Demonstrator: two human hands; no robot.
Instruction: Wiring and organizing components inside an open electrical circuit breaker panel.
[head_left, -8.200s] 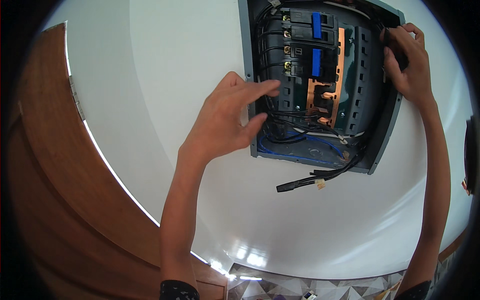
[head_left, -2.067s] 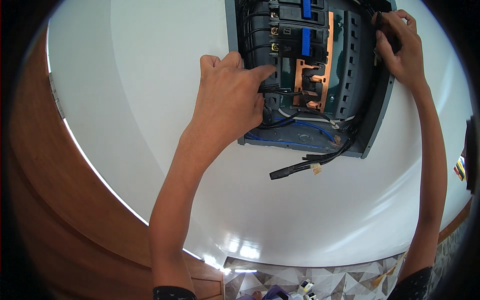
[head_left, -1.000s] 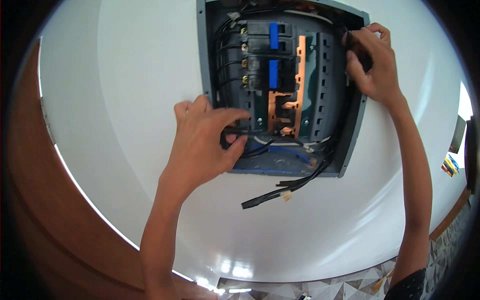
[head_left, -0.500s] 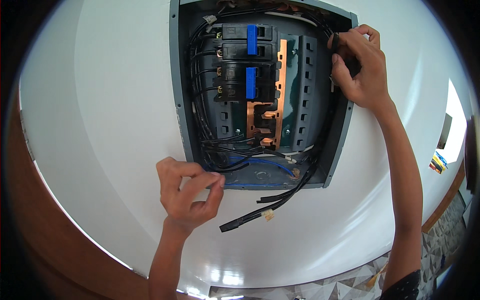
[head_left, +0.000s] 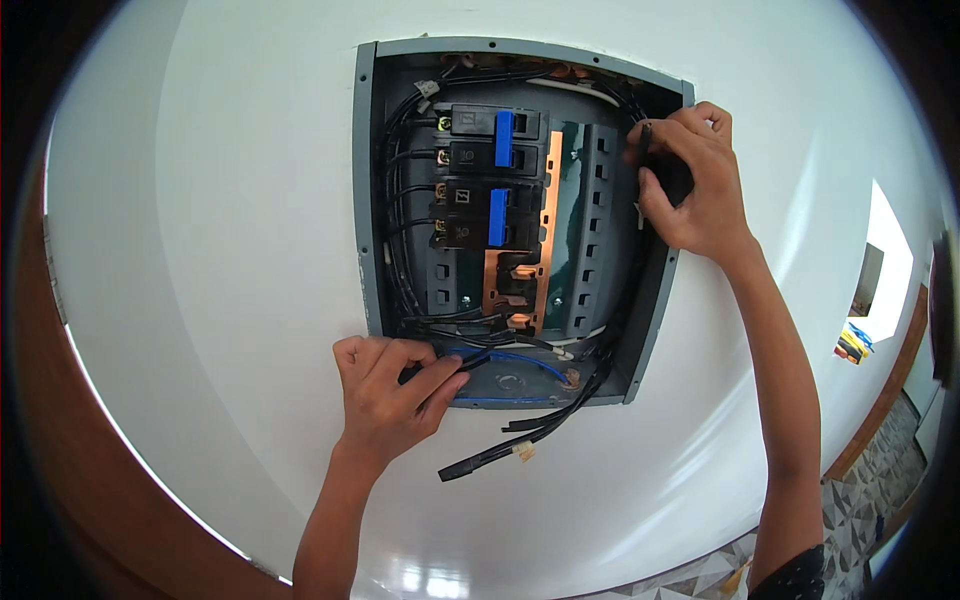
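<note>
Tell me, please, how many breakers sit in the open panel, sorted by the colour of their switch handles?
In the grey panel box:
Breakers with a blue handle: 2
Breakers with a black handle: 2
Total: 4

The left hand pinches a black wire at the bottom; the right hand grips black wires at the right edge.

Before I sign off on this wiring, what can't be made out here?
- Head view: what the right hand grips at the panel box edge; its fingers cover it.
- Wire ends under the left hand.
- Breaker markings: too small.
- Dangling black cable origin, lost among wires.
</note>
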